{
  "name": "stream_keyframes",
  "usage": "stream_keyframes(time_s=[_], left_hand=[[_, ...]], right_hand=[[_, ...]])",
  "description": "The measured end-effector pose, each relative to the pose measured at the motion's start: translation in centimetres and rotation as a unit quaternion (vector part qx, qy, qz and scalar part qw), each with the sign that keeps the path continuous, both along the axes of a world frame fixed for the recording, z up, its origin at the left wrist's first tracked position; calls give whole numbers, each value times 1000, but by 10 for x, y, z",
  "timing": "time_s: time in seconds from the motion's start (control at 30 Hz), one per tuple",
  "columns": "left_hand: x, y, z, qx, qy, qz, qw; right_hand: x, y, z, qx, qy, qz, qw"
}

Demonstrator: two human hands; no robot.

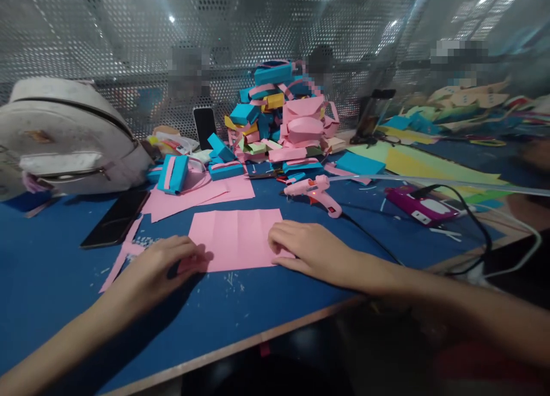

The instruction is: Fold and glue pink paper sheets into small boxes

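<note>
A pink sheet of paper (235,239) with upright crease lines lies on the blue tabletop. At its left edge is my left hand (174,261), fingers bent and closed on the paper's lower corner. My right hand (307,248) covers the right edge, its fingers curled over the paper and the thumb below. Just beyond my right hand rests a pink glue gun (315,194) with a lit orange light. Behind the sheet are more pink paper sheets (201,196). A pink paper strip (122,258) lies beside my left hand.
A white backpack (73,138) and a dark phone (115,218) occupy the left side. Blue and pink paper bags (301,118) are piled at the back, with scissors (262,175) in front. To the right lie a purple box (423,206), cables and yellow-green paper (421,167).
</note>
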State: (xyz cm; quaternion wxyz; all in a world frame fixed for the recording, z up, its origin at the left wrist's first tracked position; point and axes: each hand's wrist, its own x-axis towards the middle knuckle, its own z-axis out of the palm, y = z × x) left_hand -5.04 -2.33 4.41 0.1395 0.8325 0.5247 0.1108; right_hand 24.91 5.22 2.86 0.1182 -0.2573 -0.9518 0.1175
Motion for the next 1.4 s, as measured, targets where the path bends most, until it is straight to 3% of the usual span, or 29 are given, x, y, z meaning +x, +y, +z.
stream_keyframes(time_s=[0.1, 0.2, 0.33, 0.53, 0.63, 0.73, 0.93, 1.1, 1.23, 1.4], left_hand=[[1, -3, 2, 11, 7, 5, 1000], [3, -5, 4, 14, 10, -4, 1000], [3, -12, -1, 41, 29, -33, 998], [-9, -40, -21, 166, 116, -47, 978], [-12, -53, -25, 190, 152, -67, 968], [-12, -61, -24, 198, 173, -92, 960], [-6, -62, -17, 184, 204, -102, 956], [22, -47, -12, 181, 196, -125, 956], [43, -23, -15, 174, 171, -128, 961], [41, -6, -8, 224, 147, -210, 940]], right_hand=[[4, -2, 0, -43, 19, 3, 999], [6, -2, 0, -44, 17, 20, 999], [8, -6, -3, 29, 9, 55, 998], [17, -19, -15, 183, 15, 123, 975], [23, -25, -17, 212, 12, 140, 967], [26, -29, -13, 171, -1, 128, 977], [24, -23, 1, 20, 7, 100, 995], [10, -14, 11, -75, 51, 78, 993], [-9, -2, 13, -93, 93, 44, 990], [-21, 25, 5, -131, 144, -8, 981]])
